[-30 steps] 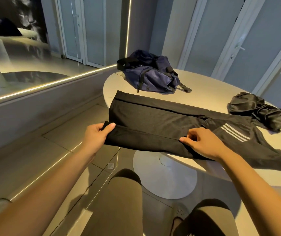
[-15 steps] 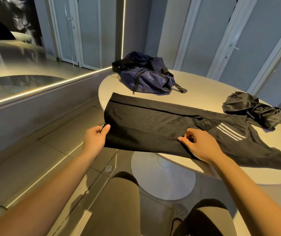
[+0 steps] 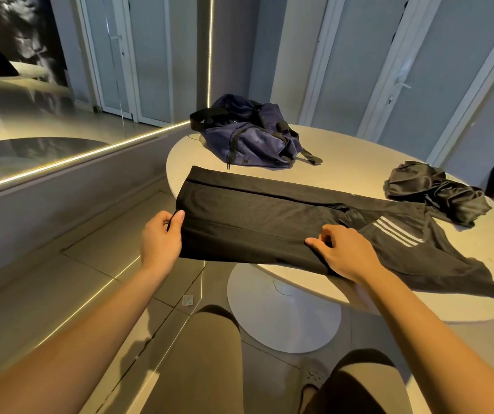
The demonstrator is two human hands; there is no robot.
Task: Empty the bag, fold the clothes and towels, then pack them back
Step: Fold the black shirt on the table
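Note:
Black trousers with white stripes [image 3: 257,222] lie stretched across the round white table [image 3: 359,162], their leg ends hanging past the table's left edge. My left hand [image 3: 162,237] pinches the hem end out over the floor. My right hand [image 3: 344,252] grips the near edge of the trousers around the middle, fingers curled into the cloth. A navy duffel bag [image 3: 248,138] with black straps sits slumped at the table's far left. A crumpled shiny black garment [image 3: 437,189] lies at the far right.
The table stands on a white pedestal foot [image 3: 284,312] on a tiled floor. My knees are in front of it, below the table's near rim. A low ledge with a light strip [image 3: 75,158] runs along the left. Closed doors line the back wall.
Both hands keep their hold on the trousers, which stay spread as before. The view has shifted slightly; little else has moved.

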